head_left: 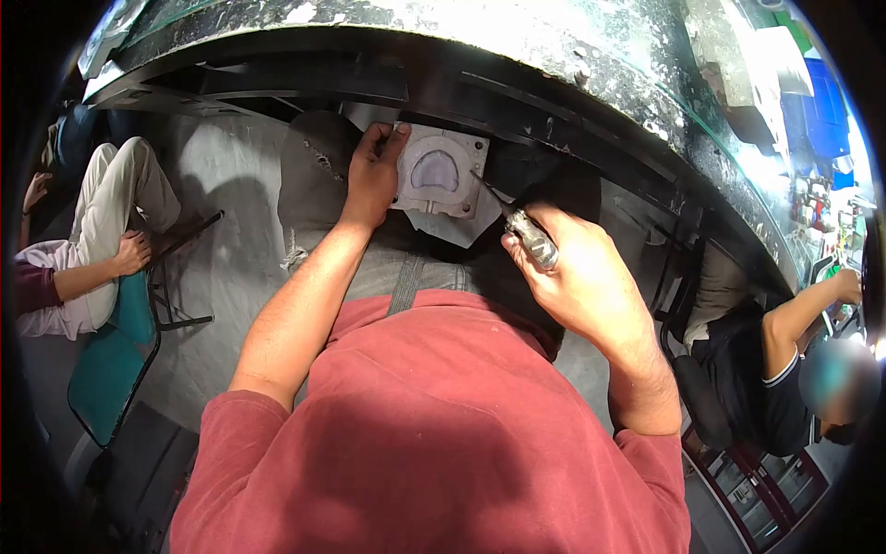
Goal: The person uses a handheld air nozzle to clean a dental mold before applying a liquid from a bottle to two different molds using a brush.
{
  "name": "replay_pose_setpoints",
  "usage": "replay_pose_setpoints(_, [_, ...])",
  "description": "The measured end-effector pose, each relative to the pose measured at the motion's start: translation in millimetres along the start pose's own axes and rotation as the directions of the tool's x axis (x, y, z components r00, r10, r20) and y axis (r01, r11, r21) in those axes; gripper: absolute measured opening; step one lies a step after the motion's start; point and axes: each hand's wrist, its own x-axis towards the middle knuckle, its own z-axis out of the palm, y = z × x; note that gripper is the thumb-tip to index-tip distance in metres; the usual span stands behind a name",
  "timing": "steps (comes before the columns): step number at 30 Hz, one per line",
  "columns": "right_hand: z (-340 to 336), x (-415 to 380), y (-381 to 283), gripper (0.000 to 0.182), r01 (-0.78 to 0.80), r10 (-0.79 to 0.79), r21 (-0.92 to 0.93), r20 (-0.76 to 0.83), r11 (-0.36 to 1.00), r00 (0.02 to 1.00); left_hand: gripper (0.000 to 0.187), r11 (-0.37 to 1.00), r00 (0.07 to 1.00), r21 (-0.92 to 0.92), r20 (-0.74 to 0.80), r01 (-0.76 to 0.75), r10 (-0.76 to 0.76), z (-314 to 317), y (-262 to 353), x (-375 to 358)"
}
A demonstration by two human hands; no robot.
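A square, pale mold block (466,198) rests over my lap below the bench edge. At its centre is a rounded, arch-shaped recess with a lilac floor, and dark holes mark its corners. My left hand (374,180) grips the block's left side, thumb at the upper edge. In my right hand (581,268) is a screwdriver-like tool (535,242), with a worn, stained handle and a thin dark shaft. Its tip reaches the block's right side, beside the recess. A pale sheet (452,227) shows beneath the block.
The bench (609,65) with a glass top and a dark frame runs close above the block. On the left, a person sits by a green chair (111,369). Another person in a dark shirt (738,379) sits at the right, near a cluttered bench end with a blue container (826,106).
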Motion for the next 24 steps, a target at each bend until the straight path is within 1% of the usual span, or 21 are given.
replay_pose_setpoints(2, [-0.1,4.6,-1.7,0.025,-0.027,0.027,-0.002,0.003,1.000,1.000,0.020,0.998,0.999,-0.033,-0.005,-0.049,0.048,3.7,0.1,-0.1])
replay_pose_setpoints(4, [-0.3,8.4,-3.7,0.026,-0.052,0.051,0.016,0.047,0.999,0.998,0.020,0.997,0.998,-0.035,-0.005,-0.064,0.064,6.2,1.8,-2.3])
replay_pose_setpoints(6, [2.9,11.7,-6.9,0.025,-0.037,0.036,0.013,0.035,0.999,0.999,0.020,0.996,0.997,-0.037,-0.004,-0.081,0.081,6.6,3.4,-3.4])
replay_pose_setpoints(8, [6.2,14.3,-9.1,0.024,-0.021,0.021,0.011,0.024,1.000,0.999,0.019,0.997,0.997,0.005,0.009,-0.078,0.078,5.8,2.5,-3.9])
replay_pose_setpoints(9, [7.5,15.5,-9.6,0.024,-0.019,0.018,0.042,0.028,0.999,0.999,0.019,0.997,0.997,0.005,0.009,-0.079,0.079,5.0,0.5,-3.5])
replay_pose_setpoints(11, [8.8,17.0,-10.7,0.024,-0.018,0.016,0.075,0.032,0.997,0.999,0.017,0.986,0.985,0.033,0.056,-0.163,0.161,4.2,-0.5,-3.8])
replay_pose_setpoints(13, [8.7,18.5,-11.2,0.025,-0.059,0.055,0.064,0.058,0.996,0.997,0.017,0.988,0.987,0.024,0.051,-0.154,0.152,7.3,1.9,-7.7])
replay_pose_setpoints(15, [11.3,20.4,-7.6,0.026,-0.060,0.057,0.060,0.052,0.996,0.997,0.017,0.989,0.988,0.014,0.047,-0.145,0.144,8.6,3.2,-8.8])
replay_pose_setpoints(17, [14.4,22.1,-3.6,0.028,-0.062,0.060,0.053,0.047,0.997,0.997,0.020,0.971,0.970,0.044,0.079,-0.236,0.232,8.7,2.3,-7.7])
replay_pose_setpoints(18, [16.0,23.0,-2.0,0.029,-0.070,0.067,0.066,0.045,0.995,0.997,0.020,0.971,0.970,0.045,0.077,-0.236,0.232,9.0,2.9,-7.9])
replay_pose_setpoints(20, [17.4,23.5,-1.3,0.029,-0.075,0.072,0.078,0.046,0.994,0.996,0.020,0.959,0.955,0.018,0.093,-0.283,0.280,10.5,5.0,-8.5])
replay_pose_setpoints(21, [17.8,23.0,-1.4,0.028,-0.071,0.070,0.061,0.023,0.996,0.997,0.020,0.959,0.955,0.018,0.092,-0.284,0.281,11.1,6.9,-8.5])
replay_pose_setpoints(23, [15.3,21.9,-3.4,0.028,-0.066,0.066,0.046,-0.002,0.997,0.998,0.022,0.996,0.995,-0.039,0.056,-0.079,0.081,11.9,10.1,-7.6])
replay_pose_setpoints(24, [10.9,21.2,-7.0,0.027,-0.079,0.078,0.060,0.021,0.995,0.997,0.022,0.996,0.995,-0.037,0.055,-0.079,0.081,8.9,2.9,-2.5])
